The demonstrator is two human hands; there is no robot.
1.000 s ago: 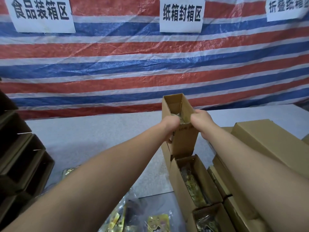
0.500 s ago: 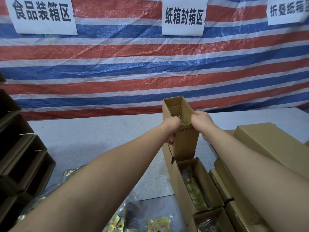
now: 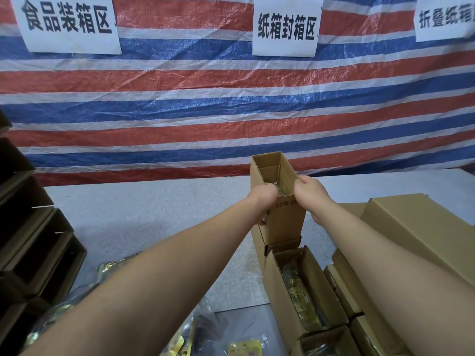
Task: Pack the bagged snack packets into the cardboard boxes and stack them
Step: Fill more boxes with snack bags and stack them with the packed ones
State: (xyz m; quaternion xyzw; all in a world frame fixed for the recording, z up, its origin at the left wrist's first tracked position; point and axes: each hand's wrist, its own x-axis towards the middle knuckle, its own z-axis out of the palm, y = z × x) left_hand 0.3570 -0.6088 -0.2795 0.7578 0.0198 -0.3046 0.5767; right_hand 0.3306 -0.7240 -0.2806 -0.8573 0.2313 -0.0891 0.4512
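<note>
Snack packets lie loose at the near edge; right of them a packed box stands open. Farther, both hands grasp the top box: left hand on its left wall, right hand on the right. Stacking seems in hand; next, it must be seated squarely before letting go.

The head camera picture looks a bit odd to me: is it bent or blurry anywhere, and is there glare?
Head view: the wide lens bows the striped tarp and stretches both forearms; light is flat and even; the stacked boxes at the left edge fall dark; the left hand and right hand look slightly soft; the packets show only mild sheen.
</note>
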